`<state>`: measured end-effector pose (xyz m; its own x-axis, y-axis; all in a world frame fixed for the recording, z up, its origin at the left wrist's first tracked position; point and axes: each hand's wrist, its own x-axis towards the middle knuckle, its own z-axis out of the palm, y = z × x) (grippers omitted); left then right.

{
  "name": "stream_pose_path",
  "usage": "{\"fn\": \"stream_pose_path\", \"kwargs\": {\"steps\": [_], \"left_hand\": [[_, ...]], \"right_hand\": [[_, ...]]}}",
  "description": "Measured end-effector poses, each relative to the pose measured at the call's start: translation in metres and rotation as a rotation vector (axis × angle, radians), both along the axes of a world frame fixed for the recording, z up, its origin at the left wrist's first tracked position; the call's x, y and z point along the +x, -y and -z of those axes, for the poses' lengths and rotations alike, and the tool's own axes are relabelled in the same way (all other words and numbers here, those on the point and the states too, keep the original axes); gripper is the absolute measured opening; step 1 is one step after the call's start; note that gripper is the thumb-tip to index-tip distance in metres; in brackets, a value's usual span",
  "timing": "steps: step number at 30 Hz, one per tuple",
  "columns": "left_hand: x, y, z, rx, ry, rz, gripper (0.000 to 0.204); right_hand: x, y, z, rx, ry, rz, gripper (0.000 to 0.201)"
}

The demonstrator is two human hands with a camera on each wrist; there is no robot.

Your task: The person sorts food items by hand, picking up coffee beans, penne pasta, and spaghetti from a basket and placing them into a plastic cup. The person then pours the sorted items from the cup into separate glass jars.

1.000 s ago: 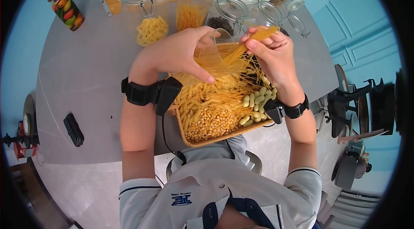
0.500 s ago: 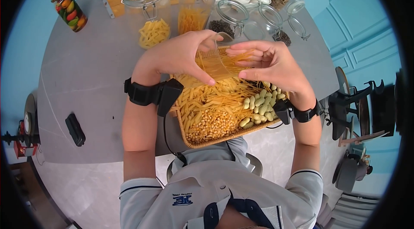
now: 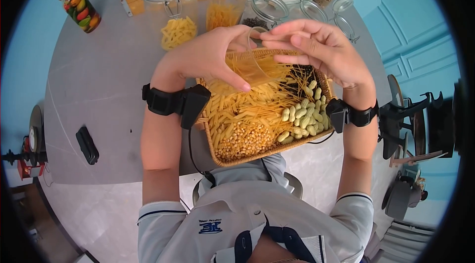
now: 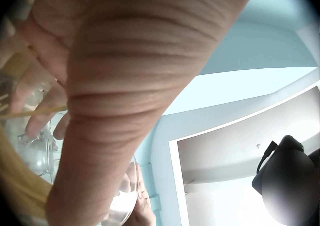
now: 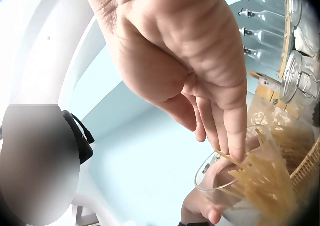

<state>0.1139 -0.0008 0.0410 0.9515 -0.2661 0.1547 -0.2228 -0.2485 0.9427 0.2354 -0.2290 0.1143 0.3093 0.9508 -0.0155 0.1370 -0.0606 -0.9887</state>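
Observation:
My left hand (image 3: pixel 210 57) curls around a clear container (image 3: pixel 258 67) tilted on its side, its mouth facing right, above a wicker basket (image 3: pixel 250 159). Long spaghetti strands (image 5: pixel 265 186) lie inside, with ends poking out at the rim in the right wrist view. The right hand (image 3: pixel 324 47) is just right of the mouth, fingers mostly straight and apart. Its fingertips (image 5: pixel 237 153) are right at the spaghetti ends. Below, the basket bears penne (image 3: pixel 222 107), corn kernels (image 3: pixel 242 142), peanuts (image 3: pixel 307 117), loose spaghetti and dark beans (image 3: pixel 303 75).
Behind the basket stand a clip-top jar of penne (image 3: pixel 178 33), a tall clear container of pasta (image 3: pixel 221 13) and open clip-top jars (image 3: pixel 269 8). Jarred vegetables (image 3: pixel 80 10) are at the far left. A black case (image 3: pixel 87 145) lies on the grey table (image 3: pixel 114 114).
My right hand first pinched a bundle of spaghetti, then brought it to the container's mouth and let go. It has since drawn back up and right. The left hand keeps its hold.

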Motion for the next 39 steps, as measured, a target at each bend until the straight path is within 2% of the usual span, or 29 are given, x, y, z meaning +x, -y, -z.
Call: {"fn": "stream_pose_path", "kwargs": {"steps": [2, 6, 7, 10, 11, 12, 17, 20, 21, 22, 24, 26, 29, 33, 39], "left_hand": [[0.0, 0.0, 0.001, 0.003, 0.0, -0.018, 0.099], [-0.003, -0.001, -0.001, -0.026, -0.015, -0.089, 0.099], [-0.004, 0.0, -0.002, -0.036, -0.013, -0.111, 0.099], [-0.002, 0.007, -0.005, -0.091, 0.007, -0.179, 0.098], [-0.002, 0.011, -0.006, -0.089, 0.033, -0.184, 0.099], [-0.001, 0.017, -0.008, -0.085, 0.06, -0.191, 0.1], [0.009, 0.04, 0.0, -0.21, 0.186, -0.195, 0.106], [0.012, 0.046, 0.008, -0.329, 0.281, -0.411, 0.11], [0.009, 0.045, 0.004, -0.302, 0.302, -0.462, 0.104], [0.005, 0.044, -0.003, -0.278, 0.32, -0.513, 0.099], [-0.002, 0.038, -0.017, -0.254, 0.351, -0.6, 0.085], [-0.007, 0.031, -0.026, -0.254, 0.377, -0.677, 0.068], [-0.001, 0.013, -0.017, -0.088, 0.594, -0.866, 0.051], [0.004, 0.007, -0.008, 0.119, 0.665, -0.943, 0.045], [0.011, 0.014, -0.009, 0.192, 0.719, -1.023, 0.04]], "right_hand": [[0.005, 0.001, -0.005, 0.003, 0.052, -0.003, 0.031], [0.022, 0.017, 0.007, 0.295, 0.071, 0.224, 0.033], [0.027, 0.023, 0.019, 0.279, 0.057, 0.314, 0.056], [0.008, 0.026, 0.061, 0.222, 0.118, 0.255, 0.096], [0.004, 0.023, 0.077, 0.224, 0.112, 0.184, 0.127], [-0.002, 0.017, 0.088, 0.244, 0.262, 0.141, 0.132], [-0.025, -0.006, 0.084, 0.285, 0.294, 0.372, 0.132], [-0.019, -0.006, 0.062, 0.308, 0.225, 0.486, 0.124], [-0.009, -0.004, 0.054, 0.309, 0.306, 0.521, 0.112], [0.005, -0.002, 0.041, 0.295, 0.405, 0.557, 0.109], [0.019, -0.003, 0.007, 0.217, 0.362, 0.548, 0.105], [0.047, -0.007, -0.009, 0.2, 0.588, 0.476, 0.102], [0.083, -0.018, -0.021, 0.111, 0.965, 0.424, 0.1], [0.108, -0.037, -0.033, 0.054, 1.405, 0.351, 0.1], [0.107, -0.062, -0.04, 0.033, 1.437, 0.199, 0.101]]}}
